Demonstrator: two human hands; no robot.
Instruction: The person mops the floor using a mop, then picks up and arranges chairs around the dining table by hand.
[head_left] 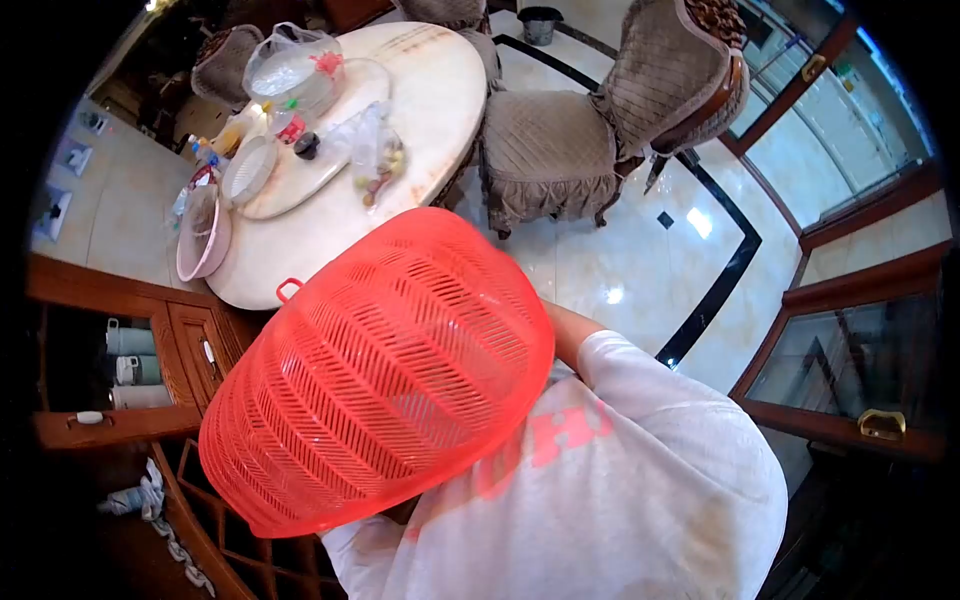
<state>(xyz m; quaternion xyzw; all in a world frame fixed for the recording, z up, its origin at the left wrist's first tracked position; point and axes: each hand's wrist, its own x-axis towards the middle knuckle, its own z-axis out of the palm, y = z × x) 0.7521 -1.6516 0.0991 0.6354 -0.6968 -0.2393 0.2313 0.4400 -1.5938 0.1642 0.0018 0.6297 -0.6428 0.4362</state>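
A large red slotted plastic food cover (375, 375), domed and with a small loop on its far left side, is held tilted in front of my body. Its near rim lies against my white shirt (600, 500). My right forearm (572, 333) reaches behind the cover from the right, and that hand is hidden. At the lower left my other sleeve (360, 550) goes under the rim. My left hand is hidden too, so the fingers of neither hand show. Beyond the cover stands a round marble table (440, 130).
The turntable (330, 165) bears a bagged bowl (295, 75), a white basket (250, 170) and a bottle. A plastic bag of fruit (375, 165) and a pink basin (205, 235) are near its edge. A covered chair (550, 150) stands right; wooden cabinets (180, 340) stand left.
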